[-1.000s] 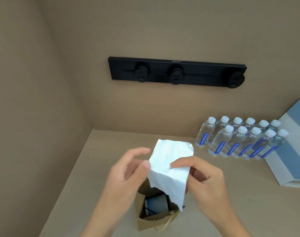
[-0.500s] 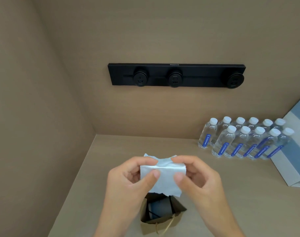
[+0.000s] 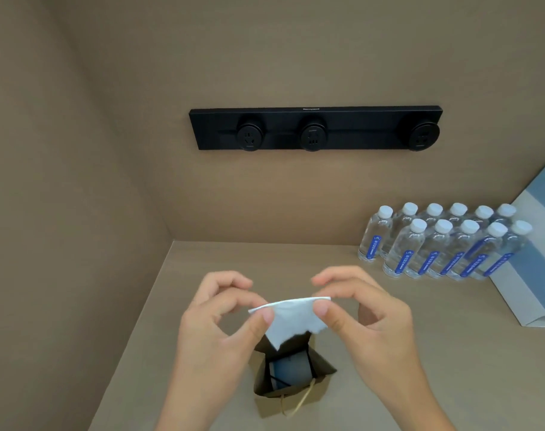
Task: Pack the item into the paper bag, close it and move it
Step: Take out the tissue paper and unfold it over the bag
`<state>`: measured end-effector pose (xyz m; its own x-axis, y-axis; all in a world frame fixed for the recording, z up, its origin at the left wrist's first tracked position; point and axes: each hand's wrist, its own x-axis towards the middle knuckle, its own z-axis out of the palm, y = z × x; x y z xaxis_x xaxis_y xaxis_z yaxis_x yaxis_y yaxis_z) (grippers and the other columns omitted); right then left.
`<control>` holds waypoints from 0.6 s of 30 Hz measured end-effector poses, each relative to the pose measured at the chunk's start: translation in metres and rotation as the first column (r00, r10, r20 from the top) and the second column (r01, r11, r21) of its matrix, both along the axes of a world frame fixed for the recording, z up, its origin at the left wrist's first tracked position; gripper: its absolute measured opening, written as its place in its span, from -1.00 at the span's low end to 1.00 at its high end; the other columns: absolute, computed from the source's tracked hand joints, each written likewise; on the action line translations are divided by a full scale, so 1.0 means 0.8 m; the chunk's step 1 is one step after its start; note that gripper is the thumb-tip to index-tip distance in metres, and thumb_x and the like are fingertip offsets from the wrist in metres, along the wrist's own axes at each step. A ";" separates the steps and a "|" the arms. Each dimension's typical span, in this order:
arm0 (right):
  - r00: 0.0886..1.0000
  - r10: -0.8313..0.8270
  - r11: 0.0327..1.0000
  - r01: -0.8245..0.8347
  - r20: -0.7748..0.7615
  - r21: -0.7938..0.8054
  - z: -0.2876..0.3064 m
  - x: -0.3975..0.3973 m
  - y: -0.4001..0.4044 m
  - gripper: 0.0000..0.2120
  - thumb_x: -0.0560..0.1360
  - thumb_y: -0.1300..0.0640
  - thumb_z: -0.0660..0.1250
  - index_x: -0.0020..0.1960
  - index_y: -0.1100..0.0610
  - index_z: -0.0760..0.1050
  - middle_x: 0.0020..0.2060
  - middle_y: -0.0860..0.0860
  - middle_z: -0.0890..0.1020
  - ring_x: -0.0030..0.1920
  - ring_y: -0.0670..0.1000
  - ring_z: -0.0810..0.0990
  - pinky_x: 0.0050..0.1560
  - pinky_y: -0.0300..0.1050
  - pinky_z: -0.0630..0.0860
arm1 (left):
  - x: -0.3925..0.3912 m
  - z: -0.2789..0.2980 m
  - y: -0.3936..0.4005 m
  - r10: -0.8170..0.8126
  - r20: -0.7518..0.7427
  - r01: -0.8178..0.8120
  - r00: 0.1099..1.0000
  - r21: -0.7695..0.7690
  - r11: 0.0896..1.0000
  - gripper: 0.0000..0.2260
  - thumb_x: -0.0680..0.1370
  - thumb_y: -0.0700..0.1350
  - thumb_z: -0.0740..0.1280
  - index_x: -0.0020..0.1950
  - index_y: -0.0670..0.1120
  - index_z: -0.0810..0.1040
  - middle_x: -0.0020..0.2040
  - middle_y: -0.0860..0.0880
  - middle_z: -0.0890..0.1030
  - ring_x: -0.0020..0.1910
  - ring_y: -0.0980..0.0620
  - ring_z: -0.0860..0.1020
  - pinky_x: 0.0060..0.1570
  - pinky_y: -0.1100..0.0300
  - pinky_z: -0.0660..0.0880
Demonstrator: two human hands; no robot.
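A small brown paper bag [image 3: 322, 370] stands open on the beige table, its twine handle hanging over the near edge. Inside it lies a pale blue-grey item [image 3: 288, 370]. Just above the bag's mouth I hold a folded white tissue [image 3: 291, 320]. My left hand [image 3: 216, 331] pinches the tissue's left corner between thumb and forefinger. My right hand [image 3: 370, 318] pinches its right corner the same way. The tissue's torn lower edge hangs down toward the bag.
Several small water bottles [image 3: 442, 244] with blue labels stand in rows at the back right. A blue and white box [image 3: 532, 275] leans at the right edge. A black socket strip [image 3: 316, 129] is on the back wall. A side wall [image 3: 62, 213] closes the left.
The tissue was a larger open sheet a second ago. Both hands have folded it into a narrow strip and lowered it closer to the bag's mouth.
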<state>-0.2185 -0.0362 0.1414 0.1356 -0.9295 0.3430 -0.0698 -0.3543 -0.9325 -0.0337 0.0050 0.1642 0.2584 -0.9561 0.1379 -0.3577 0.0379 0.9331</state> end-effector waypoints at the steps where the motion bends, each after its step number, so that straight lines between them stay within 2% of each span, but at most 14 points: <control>1: 0.999 0.042 0.999 -0.042 0.012 0.002 0.003 -0.002 -0.002 -0.93 0.43 0.09 0.42 -0.22 0.04 0.65 -0.13 -0.03 0.67 -0.08 -0.02 0.63 -0.11 -0.35 0.46 | 0.003 0.002 0.001 -0.034 0.011 0.034 0.999 0.016 0.999 -0.99 0.33 -0.06 0.47 -0.29 0.06 0.69 -0.04 0.17 0.62 0.00 0.16 0.59 -0.05 0.51 0.40; 3: 0.992 0.119 0.993 -0.120 0.045 0.022 0.007 -0.004 -0.005 -0.87 0.47 0.09 0.39 -0.20 0.11 0.65 -0.21 0.02 0.68 -0.15 0.02 0.64 -0.15 -0.28 0.48 | 0.006 0.005 0.001 -0.125 -0.003 0.125 0.992 0.052 0.991 -0.98 0.36 -0.04 0.46 -0.26 0.04 0.69 -0.09 0.13 0.70 -0.04 0.13 0.64 -0.07 0.47 0.46; 5: 0.987 0.159 0.987 -0.160 0.024 0.031 0.011 -0.002 -0.008 -0.88 0.48 0.15 0.39 -0.20 0.15 0.65 -0.23 0.03 0.68 -0.18 -0.01 0.64 -0.18 -0.31 0.47 | 0.001 0.007 -0.001 -0.195 -0.030 0.197 0.980 0.098 0.975 -0.94 0.37 -0.01 0.46 -0.21 0.05 0.71 -0.18 0.08 0.74 -0.16 0.13 0.66 -0.17 0.39 0.53; 7: 0.985 0.170 0.983 -0.171 0.022 0.064 0.012 0.002 -0.012 -0.89 0.46 0.16 0.40 -0.22 0.15 0.65 -0.26 0.03 0.69 -0.22 -0.06 0.63 -0.22 -0.34 0.46 | -0.009 0.006 -0.005 -0.210 -0.065 0.217 0.975 0.130 0.967 -0.91 0.38 0.00 0.44 -0.21 0.04 0.72 -0.24 0.04 0.74 -0.22 0.08 0.66 -0.28 0.38 0.50; 9: 0.983 0.145 0.973 -0.162 0.113 0.164 0.010 0.002 -0.017 -0.83 0.44 0.04 0.41 -0.23 0.14 0.63 -0.30 0.03 0.67 -0.27 -0.05 0.60 -0.28 -0.28 0.47 | -0.016 0.002 -0.008 -0.176 -0.154 0.195 0.972 0.113 0.974 -0.90 0.39 -0.02 0.44 -0.22 -0.02 0.72 -0.26 -0.02 0.74 -0.27 0.04 0.66 -0.33 0.37 0.48; 11: 0.947 0.142 0.921 -0.233 0.287 0.313 0.001 -0.001 -0.021 -0.67 0.40 -0.11 0.44 -0.18 0.19 0.60 -0.26 0.06 0.65 -0.24 0.00 0.58 -0.26 -0.18 0.47 | -0.018 -0.001 -0.011 -0.112 -0.288 0.144 0.951 0.092 0.985 -0.90 0.42 -0.07 0.46 -0.20 -0.07 0.72 -0.27 -0.07 0.76 -0.32 0.08 0.67 -0.37 0.37 0.50; 13: 0.805 0.164 0.783 -0.457 0.570 0.421 -0.013 0.002 -0.018 -0.55 0.43 -0.17 0.41 -0.02 0.23 0.61 -0.05 0.18 0.68 -0.05 0.13 0.63 -0.06 0.02 0.55 | -0.019 -0.005 -0.012 -0.041 -0.366 0.079 0.930 0.090 0.993 -0.92 0.46 -0.11 0.47 -0.18 -0.11 0.72 -0.25 -0.09 0.77 -0.31 0.09 0.68 -0.38 0.37 0.52; 15: 0.658 0.194 0.659 -0.637 0.727 0.401 -0.026 0.012 -0.006 -0.52 0.56 -0.05 0.28 0.28 0.31 0.49 0.26 0.36 0.53 0.27 0.32 0.50 0.30 0.27 0.40 | -0.021 -0.012 -0.013 0.030 -0.407 0.016 0.913 0.110 0.994 -0.92 0.50 -0.16 0.47 -0.19 -0.11 0.72 -0.25 -0.10 0.77 -0.32 0.09 0.68 -0.40 0.38 0.53; 16: 0.640 0.210 0.636 -0.663 0.739 0.393 -0.033 0.016 -0.001 -0.53 0.59 0.04 0.25 0.35 0.36 0.41 0.32 0.40 0.45 0.35 0.38 0.41 0.38 0.31 0.31 | -0.023 -0.016 -0.014 0.061 -0.421 -0.009 0.905 0.124 0.992 -0.90 0.51 -0.18 0.45 -0.19 -0.11 0.72 -0.25 -0.09 0.77 -0.33 0.09 0.69 -0.41 0.39 0.53; 18: 0.683 0.200 0.664 -0.622 0.703 0.415 -0.045 0.019 0.002 -0.59 0.56 0.19 0.33 0.34 0.37 0.42 0.31 0.41 0.46 0.35 0.41 0.40 0.38 0.31 0.31 | -0.025 -0.024 -0.014 0.101 -0.444 -0.037 0.890 0.150 0.988 -0.88 0.52 -0.20 0.43 -0.20 -0.12 0.72 -0.26 -0.10 0.77 -0.33 0.08 0.70 -0.42 0.37 0.53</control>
<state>-0.2036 -0.0346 0.1051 0.5389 -0.8373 -0.0918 0.5306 0.4221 -0.7351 -0.0536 -0.0064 0.1451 0.3279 -0.9348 -0.1366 0.1035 -0.1082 0.9887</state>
